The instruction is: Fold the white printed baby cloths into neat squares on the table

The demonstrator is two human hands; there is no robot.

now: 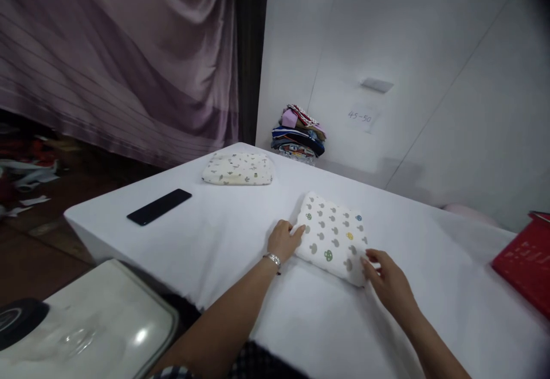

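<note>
A folded white cloth (pixel 330 235) with grey, green, blue and yellow mushroom prints lies flat on the white-covered table (pixel 232 241). My left hand (pixel 286 241), with a silver bracelet at the wrist, grips the cloth's left edge; its thumb rests on top and the other fingers are curled and partly hidden. At the near right edge, my right hand (pixel 385 278) holds the cloth between thumb and fingers. Farther back on the left sits another folded cloth (pixel 238 170), cream with small dark prints.
A black phone (pixel 160 207) lies toward the table's left edge. A stack of folded fabrics (pixel 298 132) stands beyond the far edge by the wall. Something red (pixel 524 261) sits at the right. A pale glossy stool-like surface (pixel 116 316) is at the lower left.
</note>
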